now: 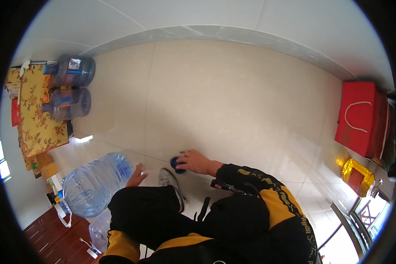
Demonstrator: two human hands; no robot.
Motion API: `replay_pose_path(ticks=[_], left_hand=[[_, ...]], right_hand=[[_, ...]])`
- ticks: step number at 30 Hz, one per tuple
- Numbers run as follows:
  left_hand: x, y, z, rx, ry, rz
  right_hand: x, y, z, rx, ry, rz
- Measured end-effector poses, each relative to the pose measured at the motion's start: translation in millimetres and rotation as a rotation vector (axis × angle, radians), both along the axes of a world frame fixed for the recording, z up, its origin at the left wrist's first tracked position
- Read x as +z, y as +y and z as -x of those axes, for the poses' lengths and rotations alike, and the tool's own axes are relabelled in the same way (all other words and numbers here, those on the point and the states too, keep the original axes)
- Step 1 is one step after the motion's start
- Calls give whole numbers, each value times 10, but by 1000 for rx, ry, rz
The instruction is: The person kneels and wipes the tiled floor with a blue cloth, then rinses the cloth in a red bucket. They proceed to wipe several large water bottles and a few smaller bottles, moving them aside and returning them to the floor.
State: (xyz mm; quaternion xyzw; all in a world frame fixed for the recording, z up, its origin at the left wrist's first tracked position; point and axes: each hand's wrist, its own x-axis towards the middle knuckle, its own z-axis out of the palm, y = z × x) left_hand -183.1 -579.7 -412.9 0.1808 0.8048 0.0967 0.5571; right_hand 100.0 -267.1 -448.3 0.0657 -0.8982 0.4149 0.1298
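My right hand (197,162) is low over the tiled floor, its fingers closed over the edge of a small dark blue round object (177,166). Blur and the fingers hide what kind of object it is. To the left, my left hand (137,176) has its fingers apart and holds nothing. It is close to the end of a large clear-blue water jug (94,183) lying on its side; whether they touch cannot be told. Between my hands a grey shoe (167,179) stands on the floor.
Two water jugs (74,71) (71,104) lie by a yellow floral box (39,112) at the left. A dark red cabinet (64,242) and a clear plastic container (100,229) are at lower left. A red paper bag (356,115) and gold-wrapped item (358,175) stand right. A wall (201,15) bounds the far side.
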Motion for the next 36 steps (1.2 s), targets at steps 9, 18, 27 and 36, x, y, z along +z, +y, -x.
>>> replay_pose_path(ticks=[9,18,27,36], left_hand=[[-147,-233,81,36,-79,-100],[-239,-383,-305,-68,181,-292],[-108,-345,-421,100,54,-392],[-467,-649,-72,-177,196,-376]], right_hand=[[137,2117,-1692,-631,-292,537],[-112,2353,-4306,-1339,-477,-85],[-133,787,-2751,-717,-439,-72],[222,2737,-3183,-1378,-198,60]])
